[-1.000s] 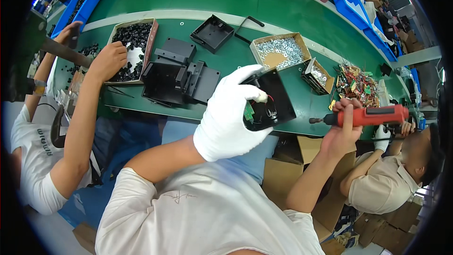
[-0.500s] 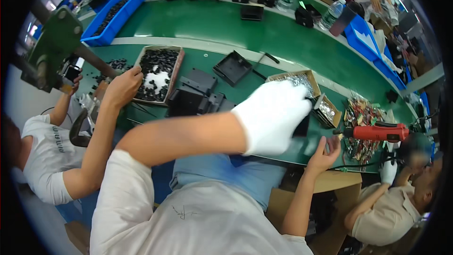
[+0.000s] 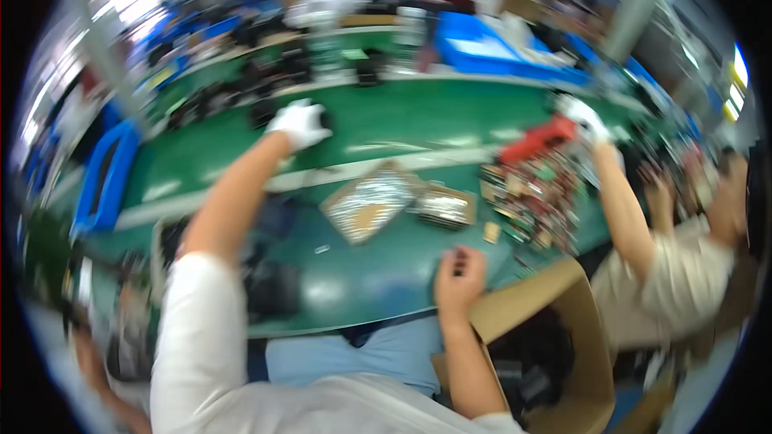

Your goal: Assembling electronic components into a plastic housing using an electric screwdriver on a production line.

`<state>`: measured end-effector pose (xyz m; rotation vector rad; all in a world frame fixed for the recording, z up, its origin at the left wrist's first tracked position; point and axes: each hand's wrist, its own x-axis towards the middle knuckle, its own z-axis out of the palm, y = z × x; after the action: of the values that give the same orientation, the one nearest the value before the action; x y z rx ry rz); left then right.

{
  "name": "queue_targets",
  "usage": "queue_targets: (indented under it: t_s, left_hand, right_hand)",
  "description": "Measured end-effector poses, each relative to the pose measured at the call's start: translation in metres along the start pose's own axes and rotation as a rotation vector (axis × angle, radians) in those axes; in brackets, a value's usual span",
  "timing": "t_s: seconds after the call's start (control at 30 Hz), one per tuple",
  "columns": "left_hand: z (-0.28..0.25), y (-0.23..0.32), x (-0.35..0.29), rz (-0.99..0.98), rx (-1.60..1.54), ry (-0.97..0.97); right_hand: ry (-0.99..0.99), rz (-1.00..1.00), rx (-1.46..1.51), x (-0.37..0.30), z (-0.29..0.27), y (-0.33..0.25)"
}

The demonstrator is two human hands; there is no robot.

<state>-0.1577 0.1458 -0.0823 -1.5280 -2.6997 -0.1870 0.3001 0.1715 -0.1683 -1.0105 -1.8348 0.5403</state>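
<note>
My left hand point(image 3: 297, 124), in a white glove, reaches over the far green belt and is blurred by motion. A dark part point(image 3: 325, 119), probably black plastic, shows at its right edge, held against the glove. Just left of the glove another black part point(image 3: 262, 112) lies on the belt. My right hand point(image 3: 460, 280) is bare and curled closed above the table's near edge. Something small and dark shows between its fingers, too unclear to name. Beyond it stand a cardboard tray of shiny metal pieces point(image 3: 368, 202) and a smaller box of metal pieces point(image 3: 444, 206).
A co-worker's gloved hand point(image 3: 583, 119) is at a red power screwdriver point(image 3: 537, 141), over a pile of small mixed parts point(image 3: 535, 201). A cardboard box point(image 3: 591, 337) with black parts stands beside my right forearm. Black housings point(image 3: 272, 285) lie at the left; blue bins point(image 3: 482, 44) line the back.
The view has swung right and up. My left hand has gone from above the metal-piece tray to the far belt, with a dark part at it. My right hand's fingers have closed.
</note>
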Motion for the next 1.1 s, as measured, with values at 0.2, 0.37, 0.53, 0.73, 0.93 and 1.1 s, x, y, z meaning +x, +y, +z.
queue_targets:
  t_s: [0.2,0.37,0.53,0.73,0.93,1.1]
  left_hand:
    - [-0.053,-0.106,0.016,-0.085,-0.178,0.357]
    - [0.04,-0.246,0.043,-0.334,-0.349,0.211]
    - [0.028,-0.248,0.035,-0.411,-0.553,0.153]
    - [-0.089,-0.081,-0.06,-0.124,-0.878,0.178]
    - [-0.134,0.1,-0.213,0.252,-0.585,0.411]
    - [-0.094,0.137,-0.282,0.069,-0.836,0.285]
  right_hand:
    - [0.008,-0.011,-0.035,0.008,-0.001,-0.014]
    - [0.094,-0.081,-0.073,0.011,-0.008,-0.008]
    - [0.088,-0.047,-0.047,0.005,-0.009,-0.019]
    - [0.11,-0.204,0.099,0.003,-0.019,-0.032]
    - [-0.307,-0.098,0.864,-0.025,0.003,-0.154]
    - [-0.461,0.052,1.098,-0.046,0.0,-0.178]
